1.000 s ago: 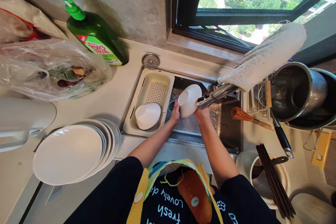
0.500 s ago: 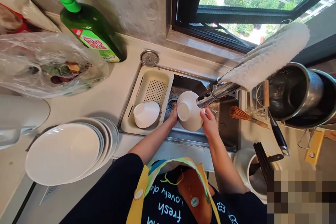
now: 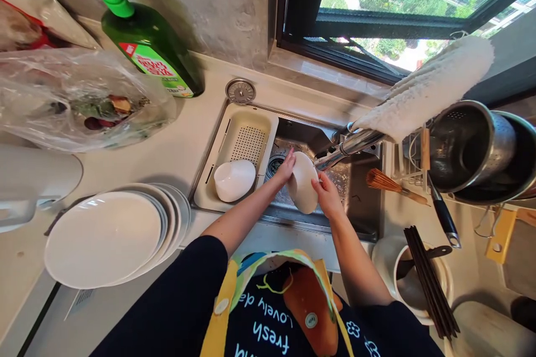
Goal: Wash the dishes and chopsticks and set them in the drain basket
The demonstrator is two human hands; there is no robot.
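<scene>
Over the steel sink [image 3: 355, 201] I hold a white bowl [image 3: 305, 189] tipped on its side, just below the faucet spout [image 3: 347, 149]. My left hand [image 3: 286, 168] presses against the bowl's left side with its fingers stretched along it. My right hand [image 3: 325, 194] grips the bowl's right edge. A second white bowl [image 3: 234, 179] lies upside down in the cream drainer tray [image 3: 247, 136] at the sink's left.
A stack of white plates [image 3: 109, 234] sits on the counter at left, behind it a plastic bag [image 3: 79, 101] and a green soap bottle [image 3: 144, 44]. Right of the sink are a bamboo whisk [image 3: 387, 183], steel pots [image 3: 477, 145] and a crock of dark chopsticks [image 3: 427, 281].
The bowl has turned from bottom-up to edge-on and dropped slightly lower in the sink. Both hands shifted around it.
</scene>
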